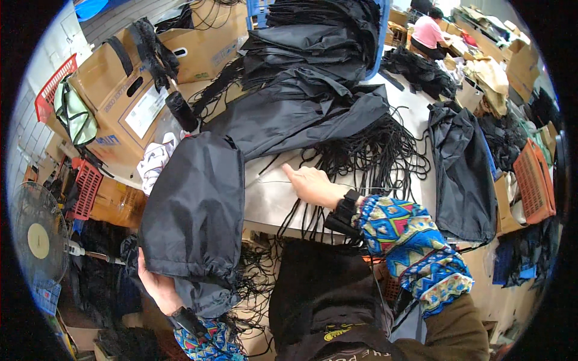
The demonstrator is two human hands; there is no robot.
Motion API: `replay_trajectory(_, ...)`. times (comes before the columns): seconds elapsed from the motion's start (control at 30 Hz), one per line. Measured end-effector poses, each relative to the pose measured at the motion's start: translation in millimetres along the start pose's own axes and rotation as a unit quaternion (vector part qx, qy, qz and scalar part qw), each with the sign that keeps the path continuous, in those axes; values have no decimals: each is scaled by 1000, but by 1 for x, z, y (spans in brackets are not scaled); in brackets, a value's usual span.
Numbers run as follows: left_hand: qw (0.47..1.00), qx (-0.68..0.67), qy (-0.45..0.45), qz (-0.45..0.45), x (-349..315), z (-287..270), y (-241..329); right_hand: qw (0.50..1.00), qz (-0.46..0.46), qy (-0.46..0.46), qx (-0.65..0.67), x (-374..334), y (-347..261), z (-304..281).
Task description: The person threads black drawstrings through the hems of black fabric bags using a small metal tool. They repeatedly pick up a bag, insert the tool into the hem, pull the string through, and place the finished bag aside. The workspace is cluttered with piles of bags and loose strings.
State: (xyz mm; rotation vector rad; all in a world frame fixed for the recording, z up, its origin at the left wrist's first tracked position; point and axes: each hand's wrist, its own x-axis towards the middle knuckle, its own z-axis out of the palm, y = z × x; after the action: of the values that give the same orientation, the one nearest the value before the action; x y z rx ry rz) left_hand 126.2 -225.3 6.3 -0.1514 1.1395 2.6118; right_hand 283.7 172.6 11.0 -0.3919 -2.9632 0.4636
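Head view, left hand: the left hand (158, 287) is bearing up the lower left edge of a black drawstring-style bag (195, 204); its fingers are disappearing behind the fabric, so I cannot tell how tightly they are closing.
Held bag: it is hanging over the near left table edge, top reaching onto the tabletop (262, 210), which is probably sharing its weight.
Right hand: the right hand (316, 185) is hovering low over the tabletop, well apart from the left, index finger extending toward a loose cord end (269, 165); whether it is pinching anything I cannot tell.
Black cords: a bundle (388, 150) is spreading beside the right hand, presumably for easy reach.
Black fabric pile: layers (316, 48) are lying at the back, likely keeping the near surface workable.
Second black bag: it (460, 174) is lying at the right, seemingly set aside from the cords.
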Motion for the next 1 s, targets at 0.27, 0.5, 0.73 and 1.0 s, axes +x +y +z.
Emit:
replay_trajectory(0.27,996,44,-27,74,-18,51,2,991,98,61,60,2,-5,-16)
replay_trajectory(0.5,961,211,-94,154,17,111,-26,997,74,-24,19,0,28,-1)
replay_trajectory(0.73,784,535,43,313,65,70,-108,986,5,-118,118,-18,29,-45)
replay_trajectory(1.0,544,733,-261,315,118,125,-196,952,73,-152,256,-51,9,-116)
